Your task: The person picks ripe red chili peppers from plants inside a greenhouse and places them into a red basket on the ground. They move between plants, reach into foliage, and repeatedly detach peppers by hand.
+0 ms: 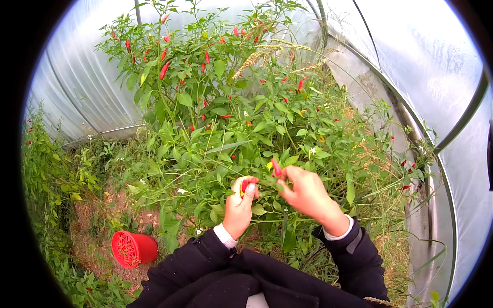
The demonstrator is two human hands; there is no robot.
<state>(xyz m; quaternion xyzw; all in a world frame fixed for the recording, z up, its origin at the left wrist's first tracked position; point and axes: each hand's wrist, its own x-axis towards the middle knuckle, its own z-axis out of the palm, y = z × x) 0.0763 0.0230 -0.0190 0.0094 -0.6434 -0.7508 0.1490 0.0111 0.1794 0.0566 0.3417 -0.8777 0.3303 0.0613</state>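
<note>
My left hand (239,206) is curled around a few picked chili peppers (244,186), whose red and yellow ends show by the thumb. To its right, my right hand (310,192) has thumb and fingers closed at a red chili pepper (275,168) that points upward. Whether that pepper is still joined to its stem cannot be made out, as the fingertips are blurred. Both hands are over the front leaves of a bushy chili plant (231,134). More red chilies (164,71) hang higher among its leaves.
A red bucket (148,248) full of red chilies stands on bare soil (104,215) at the lower left. Plastic greenhouse sheeting (88,77) rises behind the plants. A curved frame tube (464,115) runs down the right side. Dry grass seed heads (250,61) lean over the plant.
</note>
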